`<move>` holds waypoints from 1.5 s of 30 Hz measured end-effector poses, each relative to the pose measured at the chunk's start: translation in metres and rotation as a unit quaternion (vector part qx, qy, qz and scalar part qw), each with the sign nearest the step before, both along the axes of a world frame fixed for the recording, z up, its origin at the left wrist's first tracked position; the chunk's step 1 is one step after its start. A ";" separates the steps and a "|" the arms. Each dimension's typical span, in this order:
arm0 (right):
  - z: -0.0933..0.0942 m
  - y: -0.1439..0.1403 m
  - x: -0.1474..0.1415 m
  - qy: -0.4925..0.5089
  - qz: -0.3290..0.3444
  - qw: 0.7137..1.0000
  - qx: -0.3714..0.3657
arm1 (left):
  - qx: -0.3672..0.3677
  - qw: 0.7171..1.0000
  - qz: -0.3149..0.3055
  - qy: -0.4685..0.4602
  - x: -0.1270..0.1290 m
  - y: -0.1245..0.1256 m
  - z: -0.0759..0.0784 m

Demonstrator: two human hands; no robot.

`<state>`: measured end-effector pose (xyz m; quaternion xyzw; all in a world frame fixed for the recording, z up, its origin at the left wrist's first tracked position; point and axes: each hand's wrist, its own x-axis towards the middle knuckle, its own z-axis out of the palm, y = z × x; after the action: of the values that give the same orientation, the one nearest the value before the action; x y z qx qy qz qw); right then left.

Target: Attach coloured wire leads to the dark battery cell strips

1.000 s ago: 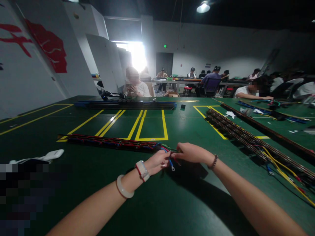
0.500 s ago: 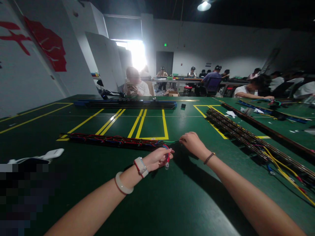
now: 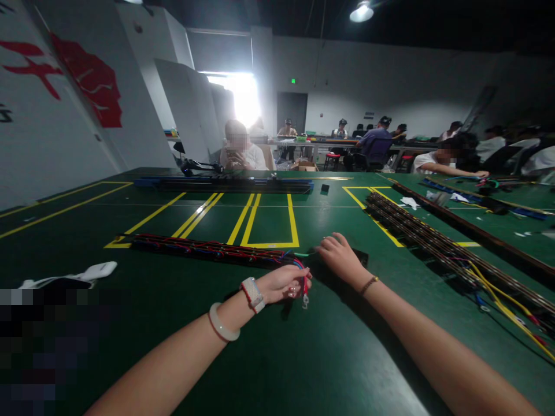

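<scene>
A long dark bar with red and blue wires along it, a wire harness strip (image 3: 208, 249), lies across the table in front of me. My left hand (image 3: 284, 284) is closed round the red and blue wires (image 3: 304, 284) at its right end; their ring terminals (image 3: 306, 301) hang below the fingers. A green wire (image 3: 300, 255) runs from the same end toward my right hand (image 3: 339, 257), whose fingers are bent down with the tips partly hidden. Beside that wrist shows a dark flat shape (image 3: 361, 257) that I cannot make out.
Several dark bars (image 3: 411, 228) with yellow wires (image 3: 498, 289) lie at the right. Blue and black bars (image 3: 234, 184) rest along the far edge, near a small black block (image 3: 325, 188). A white device (image 3: 100, 270) lies left. Co-workers sit across the table and beyond.
My right hand has turned more palm-down, and a dark shape now shows beside its wrist. The left hand, still on the wires, has shifted slightly right and down in view.
</scene>
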<state>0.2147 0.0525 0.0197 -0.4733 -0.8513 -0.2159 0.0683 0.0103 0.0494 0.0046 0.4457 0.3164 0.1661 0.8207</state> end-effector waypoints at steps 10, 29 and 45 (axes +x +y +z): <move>-0.013 -0.021 -0.002 0.075 0.250 0.963 -0.059 | -0.028 0.998 0.047 -0.034 0.004 -0.009 0.005; 0.048 0.018 -0.117 0.022 -0.069 0.993 -0.095 | 0.063 0.986 0.157 0.012 0.009 -0.013 -0.016; -0.009 -0.013 -0.026 0.196 0.057 0.979 -0.002 | 0.020 0.987 0.157 -0.007 0.004 -0.006 -0.005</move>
<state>0.1887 0.0399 0.0108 -0.4570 -0.8474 -0.1130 0.2455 0.0138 0.0438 -0.0008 0.4056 0.3732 0.3029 0.7775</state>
